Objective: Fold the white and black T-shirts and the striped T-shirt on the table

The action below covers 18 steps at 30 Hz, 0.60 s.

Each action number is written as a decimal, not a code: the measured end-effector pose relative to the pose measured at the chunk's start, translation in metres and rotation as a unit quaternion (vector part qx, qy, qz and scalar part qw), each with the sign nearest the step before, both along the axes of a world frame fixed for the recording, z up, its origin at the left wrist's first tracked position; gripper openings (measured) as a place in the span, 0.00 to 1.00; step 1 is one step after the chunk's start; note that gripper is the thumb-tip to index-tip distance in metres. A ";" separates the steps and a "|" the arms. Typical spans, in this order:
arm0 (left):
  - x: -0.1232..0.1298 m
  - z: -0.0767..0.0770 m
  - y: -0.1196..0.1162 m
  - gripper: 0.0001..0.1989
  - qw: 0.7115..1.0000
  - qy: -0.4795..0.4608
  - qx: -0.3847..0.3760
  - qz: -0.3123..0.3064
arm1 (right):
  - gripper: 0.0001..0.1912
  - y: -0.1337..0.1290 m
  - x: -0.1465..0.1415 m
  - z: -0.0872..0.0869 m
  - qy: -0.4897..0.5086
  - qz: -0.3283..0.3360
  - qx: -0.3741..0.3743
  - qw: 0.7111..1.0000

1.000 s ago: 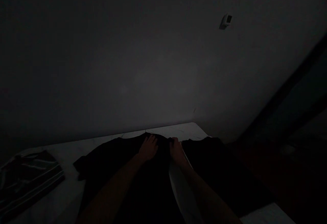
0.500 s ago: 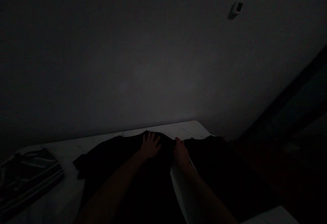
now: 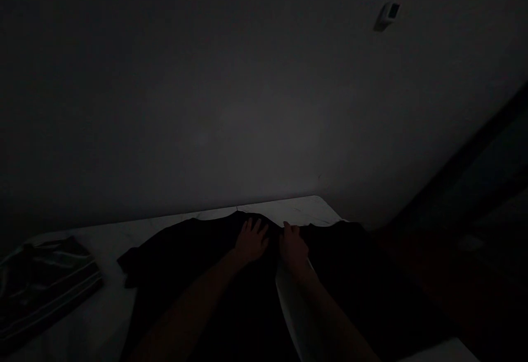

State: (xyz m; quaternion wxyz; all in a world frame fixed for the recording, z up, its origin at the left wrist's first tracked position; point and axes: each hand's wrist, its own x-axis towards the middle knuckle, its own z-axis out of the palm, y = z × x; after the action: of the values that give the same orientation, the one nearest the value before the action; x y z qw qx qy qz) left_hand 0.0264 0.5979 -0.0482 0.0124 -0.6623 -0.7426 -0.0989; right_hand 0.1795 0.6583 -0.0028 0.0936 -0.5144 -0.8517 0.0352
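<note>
Marbled tabletop [image 3: 303,209], dark garment [image 3: 181,257] spread out, left hand [image 3: 252,241] and right hand [image 3: 293,245] on it

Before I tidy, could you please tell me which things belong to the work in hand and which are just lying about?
In hand:
- dark garment, touched by left hand and right hand
- pale table beneath it

Seemingly lying about:
- striped cloth, left
- dark cloth, right, possibly separate

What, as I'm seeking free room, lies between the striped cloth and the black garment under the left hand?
The head view shows only a narrow strip of pale tabletop between the striped cloth and the black garment under the left hand.
</note>
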 end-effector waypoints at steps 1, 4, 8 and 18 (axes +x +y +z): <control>0.000 0.000 0.000 0.28 1.000 -0.002 -0.002 -0.001 | 0.24 0.000 -0.003 0.000 0.004 0.030 0.030 0.999; 0.000 0.003 0.001 0.27 1.000 -0.012 -0.008 -0.014 | 0.24 0.001 -0.012 -0.009 0.005 0.170 0.074 0.983; -0.002 0.010 -0.016 0.26 1.000 -0.017 0.004 0.010 | 0.27 0.006 -0.016 -0.040 -0.033 0.219 0.021 0.975; -0.017 0.023 -0.250 0.29 0.996 0.024 -0.058 0.065 | 0.33 0.009 -0.004 -0.038 -0.088 0.228 -0.019 0.969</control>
State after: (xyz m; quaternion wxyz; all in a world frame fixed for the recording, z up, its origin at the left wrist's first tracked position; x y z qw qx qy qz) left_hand 0.0089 0.3479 -0.0252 -0.0016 -0.6145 -0.7880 -0.0390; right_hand 0.1752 0.6673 -0.0411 -0.0019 -0.3092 -0.9506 0.0266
